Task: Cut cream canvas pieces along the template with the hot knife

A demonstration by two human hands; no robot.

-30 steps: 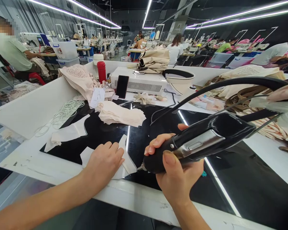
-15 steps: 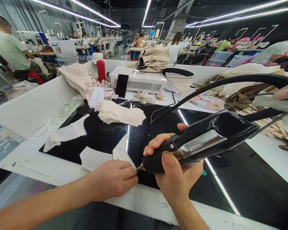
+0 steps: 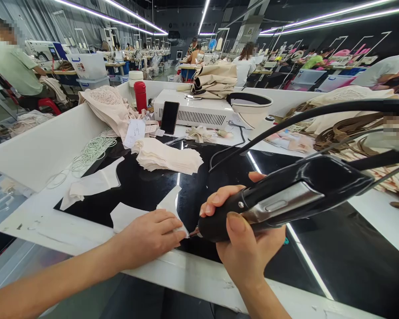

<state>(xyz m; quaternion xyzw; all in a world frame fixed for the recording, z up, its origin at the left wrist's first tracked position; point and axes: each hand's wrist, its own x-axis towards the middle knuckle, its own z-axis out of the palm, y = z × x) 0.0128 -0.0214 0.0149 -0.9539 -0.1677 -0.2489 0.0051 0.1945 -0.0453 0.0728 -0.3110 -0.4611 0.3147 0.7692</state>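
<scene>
Wrapped in my right hand (image 3: 248, 241) is a black corded hand tool (image 3: 286, 197) with a metal lever and a narrow tip. It slants down to the left, and its tip sits at the near corner of a pale cut fabric piece (image 3: 169, 199). My left hand (image 3: 151, 239) lies over that fabric with fingers stretched out, pressing it onto the black glossy board (image 3: 96, 219); the thumb is hidden. Part of the fabric's left side (image 3: 126, 215) shows beyond the hand. Further left rests another cut fabric piece (image 3: 95, 181).
Behind lies a stack of pale fabric pieces (image 3: 166, 156). Light green cord (image 3: 93, 155) is heaped at left. A phone (image 3: 170, 117) leans on a white vented box (image 3: 196, 110), near a red bottle (image 3: 140, 96). The tool's thick cable (image 3: 306, 108) arches at right. Co-workers sit in the background.
My left hand has shifted slightly left and up, its fingers going from a pinch at the fabric's corner to lying flat on it. The tool's tip stays at the corner.
</scene>
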